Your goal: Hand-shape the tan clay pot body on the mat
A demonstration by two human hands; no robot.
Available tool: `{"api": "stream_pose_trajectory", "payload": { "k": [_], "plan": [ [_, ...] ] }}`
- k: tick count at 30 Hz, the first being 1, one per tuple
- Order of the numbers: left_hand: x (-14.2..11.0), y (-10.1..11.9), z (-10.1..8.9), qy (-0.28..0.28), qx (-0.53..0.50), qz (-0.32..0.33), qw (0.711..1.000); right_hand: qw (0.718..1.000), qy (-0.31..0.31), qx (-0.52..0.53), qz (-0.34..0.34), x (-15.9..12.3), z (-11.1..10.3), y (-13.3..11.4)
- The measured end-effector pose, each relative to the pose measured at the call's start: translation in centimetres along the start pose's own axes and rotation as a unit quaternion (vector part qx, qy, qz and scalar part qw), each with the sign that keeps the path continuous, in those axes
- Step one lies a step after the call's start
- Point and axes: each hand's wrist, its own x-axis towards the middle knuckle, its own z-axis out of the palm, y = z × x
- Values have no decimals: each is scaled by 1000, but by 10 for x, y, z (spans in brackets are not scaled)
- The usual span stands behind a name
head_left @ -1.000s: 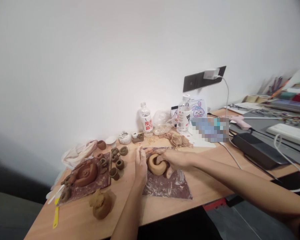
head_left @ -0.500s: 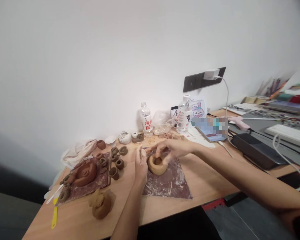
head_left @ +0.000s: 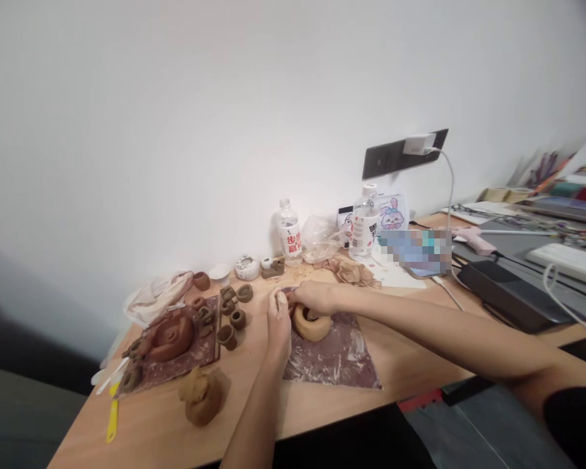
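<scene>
Wooden table (head_left: 351, 407) — right fingers (head_left: 297, 297) grip the clay ring (head_left: 312, 329), left fingers' (head_left: 276, 302) hold unclear

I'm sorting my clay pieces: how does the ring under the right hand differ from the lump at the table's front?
The clay ring is smooth and round with a central hole, while the clay lump is rough and irregular. The ring sits on a stained mat beneath the right hand, while the lump rests on the bare wooden table, with no hand near it. Both are tan clay.
</scene>
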Motion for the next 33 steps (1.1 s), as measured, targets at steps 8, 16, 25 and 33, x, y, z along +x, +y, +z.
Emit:
{"api": "stream_pose_trajectory", "payload": {
  "k": [8,16,25,33],
  "plan": [
    [0,-2,1,1,21,-4,1000,998,-11,-38,-44,4,0,4],
    [-1,1,-1,-5,39,4,999,994,-4,-71,-79,1,4,6],
    [-4,8,2,-35,52,1,998,993,0,-82,-80,3,6,3],
    [-6,12,4,-63,54,18,996,997,9,-82,3,1,5,-8]
  ]
}}
